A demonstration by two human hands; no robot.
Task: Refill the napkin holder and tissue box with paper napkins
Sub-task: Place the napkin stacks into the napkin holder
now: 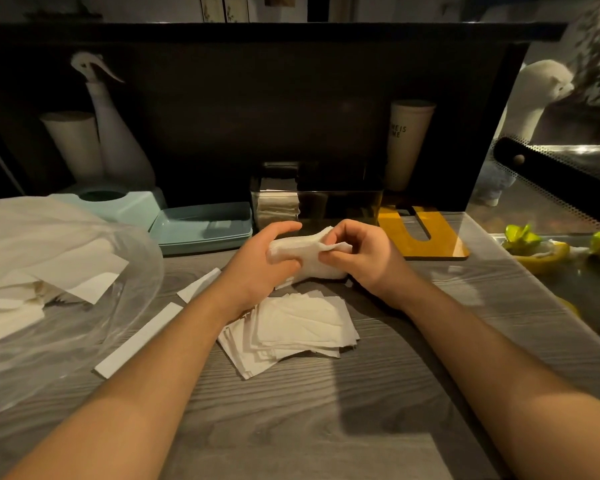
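Paper napkins (305, 252) half hidden by both gripping hands (260, 261).

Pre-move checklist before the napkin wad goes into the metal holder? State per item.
1. Left hand grips the napkin bundle: ok.
2. Right hand pinches the bundle's edge: ok.
3. Bundle squared, edges flush: not ok, looks bunched.
4. Metal napkin holder directly behind the hands, path free: ok.
5. Space left in the holder: cannot tell, some napkins show at its left end.
6. Spare napkin pile on the table: ok, fanned out.
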